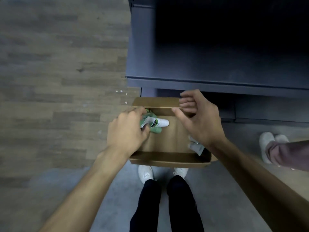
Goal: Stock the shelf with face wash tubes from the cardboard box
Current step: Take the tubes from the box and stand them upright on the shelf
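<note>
An open cardboard box (168,162) stands on the floor in front of my feet. Inside at its left, my left hand (127,131) grips green and white face wash tubes (156,123), one with its white cap pointing right. My right hand (199,118) hovers over the box's right side with fingers loosely spread, holding nothing. Another tube (196,145) lies at the box's right edge, partly hidden under my right wrist. The dark shelf (217,67) rises just beyond the box, its board bare.
Wood-pattern floor (58,81) lies to the left. My white shoes (146,174) and dark trousers are below the box. Another person's shoes (267,144) and leg stand at the right edge. The shelf's front lip (200,84) overhangs the box's far flap.
</note>
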The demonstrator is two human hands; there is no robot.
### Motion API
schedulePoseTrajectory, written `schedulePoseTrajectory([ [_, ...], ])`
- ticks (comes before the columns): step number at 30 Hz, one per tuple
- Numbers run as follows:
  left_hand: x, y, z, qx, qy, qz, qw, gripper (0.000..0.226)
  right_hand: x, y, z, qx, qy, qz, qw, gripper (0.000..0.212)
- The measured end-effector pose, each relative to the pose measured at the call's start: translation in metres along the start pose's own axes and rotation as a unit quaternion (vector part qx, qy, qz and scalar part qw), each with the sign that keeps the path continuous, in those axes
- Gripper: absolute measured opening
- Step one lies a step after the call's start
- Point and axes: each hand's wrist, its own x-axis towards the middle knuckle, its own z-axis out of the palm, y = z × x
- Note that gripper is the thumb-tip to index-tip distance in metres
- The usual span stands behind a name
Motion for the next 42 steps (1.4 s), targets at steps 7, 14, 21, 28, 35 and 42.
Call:
schedulePoseTrajectory([
  [7, 0.019, -0.028, 0.06, -0.006, -0.084, -0.058, 0.995, 0.038, 0.007, 0.062, 0.043, -0.031, -0.065, 0.036, 0.997, 0.042],
  [14, 0.028, -0.044, 0.102, -0.069, -0.118, -0.046, 0.99, 0.042, 0.022, 0.112, 0.098, -0.12, -0.2, 0.07, 0.97, 0.043],
  [21, 0.039, -0.065, 0.109, -0.106, -0.112, -0.06, 0.986, 0.042, 0.043, 0.114, 0.136, -0.203, -0.255, 0.062, 0.943, 0.058],
  [28, 0.057, -0.06, 0.111, -0.149, -0.017, -0.095, 0.984, 0.044, 0.044, 0.125, 0.144, -0.281, -0.235, 0.028, 0.93, 0.031],
  [35, 0.073, -0.05, 0.118, -0.139, 0.007, -0.069, 0.988, 0.048, 0.042, 0.131, 0.128, -0.283, -0.271, -0.008, 0.92, 0.019],
  [42, 0.091, -0.051, 0.136, -0.131, -0.029, -0.024, 0.991, 0.05, 0.024, 0.154, 0.103, -0.25, -0.24, 0.023, 0.938, 0.029],
])
